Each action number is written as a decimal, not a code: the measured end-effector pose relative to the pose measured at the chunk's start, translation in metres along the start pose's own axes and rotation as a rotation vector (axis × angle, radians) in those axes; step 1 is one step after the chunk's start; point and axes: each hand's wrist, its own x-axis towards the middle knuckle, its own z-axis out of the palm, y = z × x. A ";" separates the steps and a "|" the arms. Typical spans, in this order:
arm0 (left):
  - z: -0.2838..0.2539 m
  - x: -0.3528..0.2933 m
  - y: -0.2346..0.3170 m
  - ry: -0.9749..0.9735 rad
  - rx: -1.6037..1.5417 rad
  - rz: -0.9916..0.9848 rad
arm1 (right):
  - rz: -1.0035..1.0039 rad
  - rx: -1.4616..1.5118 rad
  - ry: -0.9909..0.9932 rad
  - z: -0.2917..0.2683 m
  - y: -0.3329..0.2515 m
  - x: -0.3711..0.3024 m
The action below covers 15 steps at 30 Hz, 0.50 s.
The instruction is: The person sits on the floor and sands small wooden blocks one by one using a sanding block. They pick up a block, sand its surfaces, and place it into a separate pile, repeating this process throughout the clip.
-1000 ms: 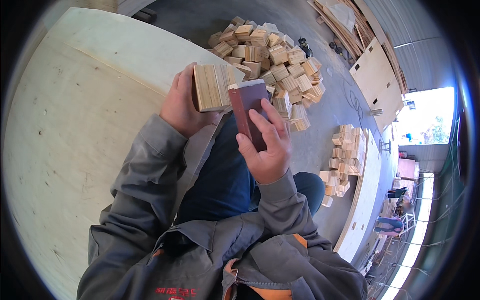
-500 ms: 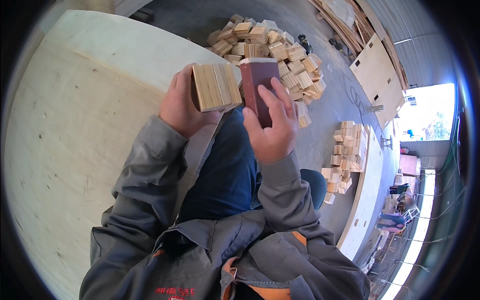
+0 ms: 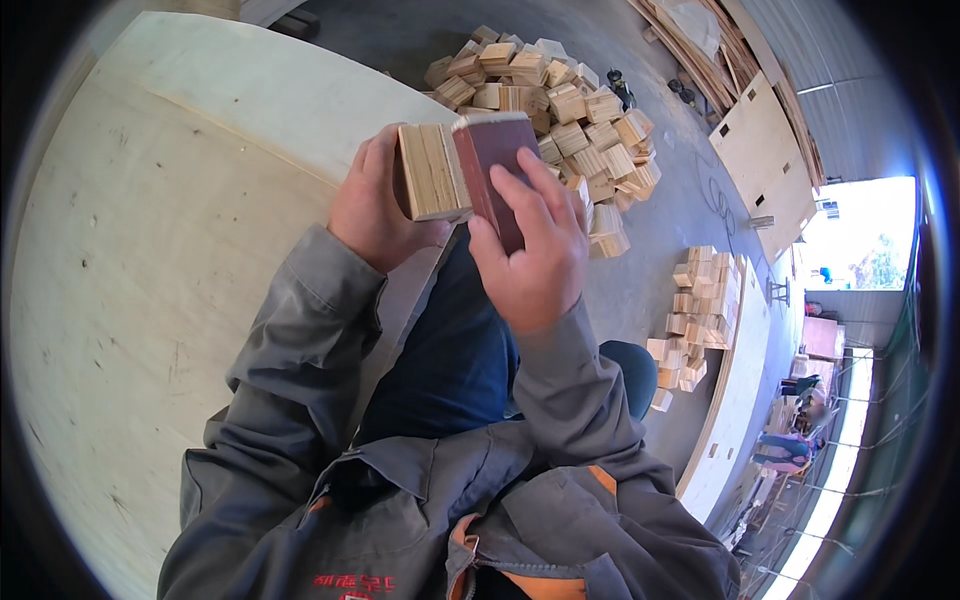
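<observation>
Nearest the viewer is the grey work jacket (image 3: 420, 490) with orange trim, its two sleeves extending forward. Beyond it are the dark blue trousers (image 3: 450, 350), with a large plywood panel (image 3: 180, 260) along the left side.

Both hands are raised above the legs. The left grip (image 3: 375, 205) is closed around a laminated wooden block (image 3: 432, 172): fingers at the block's left side, thumb beneath its lower edge. The layered face of the block is turned toward the viewer. The right grip (image 3: 535, 245) pinches a reddish-brown block (image 3: 497, 165) with a pale upper end; the index and middle fingers lie across its broad face and the thumb bears on its left edge. The reddish-brown block is tilted, upper end leftward, and is located immediately right of the laminated block. Its left edge overlaps the laminated block's right side; whether the surfaces touch cannot be confirmed.

Past the hands, a loose pile of wooden blocks (image 3: 570, 125) lies on the grey floor (image 3: 635, 290). To the right is a neater stack of wooden blocks (image 3: 705, 300), beside a long pale board (image 3: 725, 400). Farther off are a slotted panel (image 3: 765, 165), timber strips (image 3: 685, 55) and a bright opening (image 3: 860, 235).
</observation>
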 end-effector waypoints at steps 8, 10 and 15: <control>0.002 0.003 0.008 -0.025 0.027 -0.042 | 0.005 -0.029 -0.005 0.011 0.006 0.028; 0.001 0.003 0.012 -0.023 0.055 -0.011 | -0.004 -0.002 -0.046 -0.001 -0.002 0.012; 0.001 0.004 0.011 0.049 0.129 0.070 | -0.054 0.106 -0.133 -0.025 -0.040 -0.034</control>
